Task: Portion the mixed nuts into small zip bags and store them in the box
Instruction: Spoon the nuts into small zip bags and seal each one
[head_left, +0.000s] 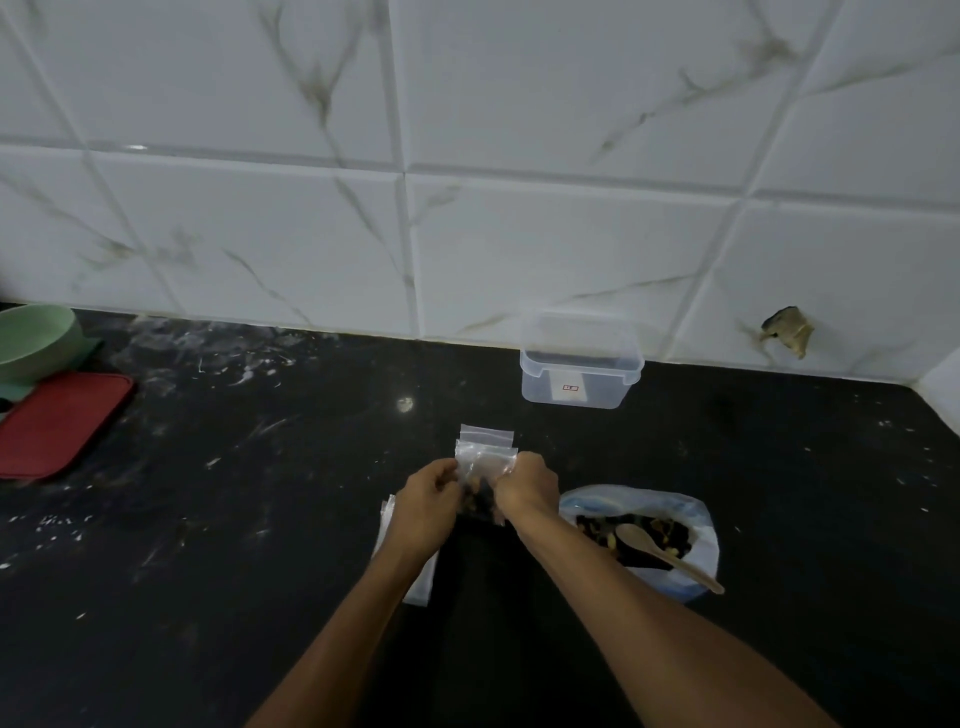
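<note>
One small zip bag (485, 467) is filled so far, we judge, and it sits at centre between our hands; the clear box (581, 374) at one o'clock looks empty. Our left hand (428, 496) and right hand (524, 486) each pinch the bag's top corners. The nut bag (641, 535) with its spoon (665, 556) waits at four o'clock.

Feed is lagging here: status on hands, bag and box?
Both hands, left and right, pinch small zip bag holding nuts. Box open by wall. Nothing blocking.
</note>
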